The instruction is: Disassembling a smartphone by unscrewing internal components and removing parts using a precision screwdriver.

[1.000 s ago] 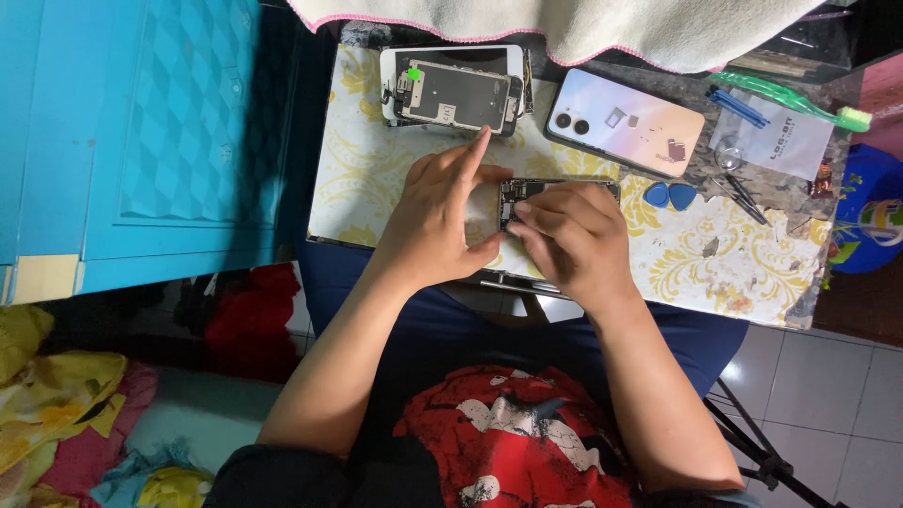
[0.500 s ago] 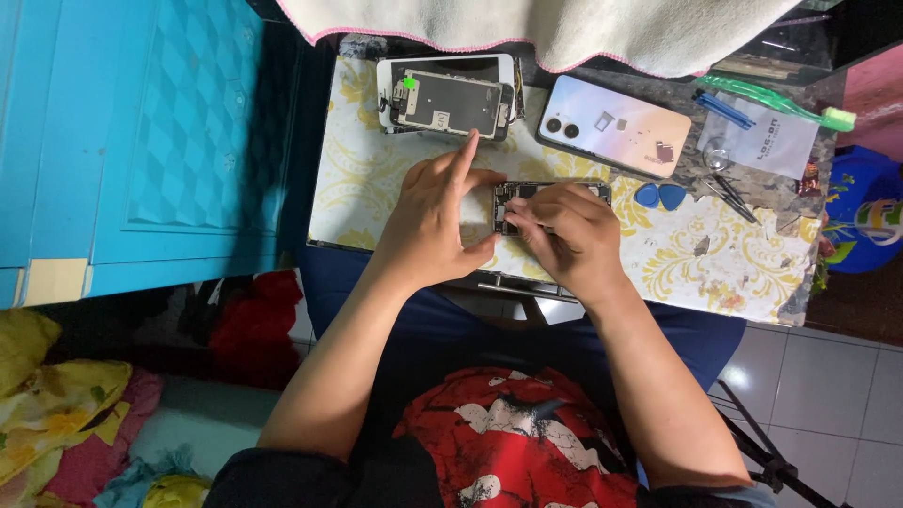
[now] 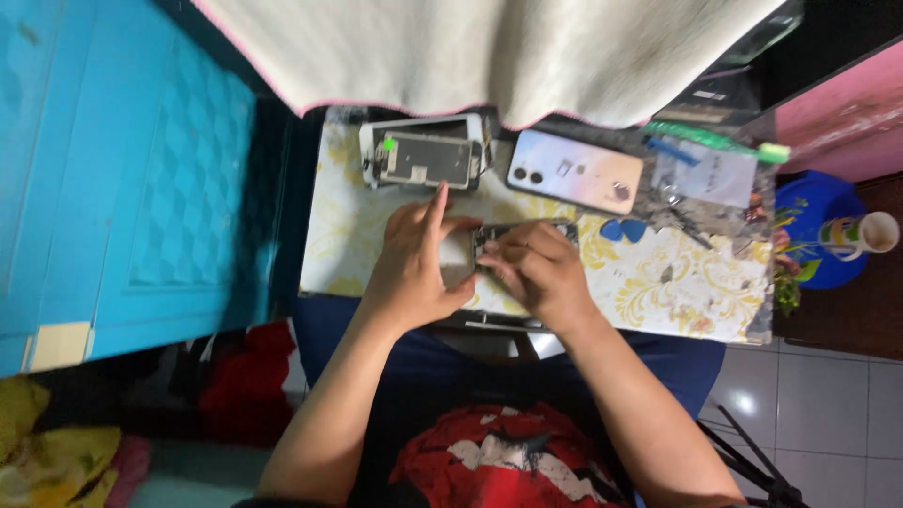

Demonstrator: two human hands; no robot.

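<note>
The person wears a black short-sleeved T-shirt with a large red and white printed graphic (image 3: 489, 461) across the chest, seen at 6 o'clock in the head view. Dark blue trousers (image 3: 658, 362) cover the lap just above it. Both forearms are bare, with no watch, bracelet or sleeve. The left hand (image 3: 414, 268) and right hand (image 3: 541, 273) carry no rings or gloves.

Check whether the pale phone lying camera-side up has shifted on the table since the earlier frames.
No. The pale phone keeps its place beside the opened phone stack and above the blue picks; only the head camera moved.
</note>
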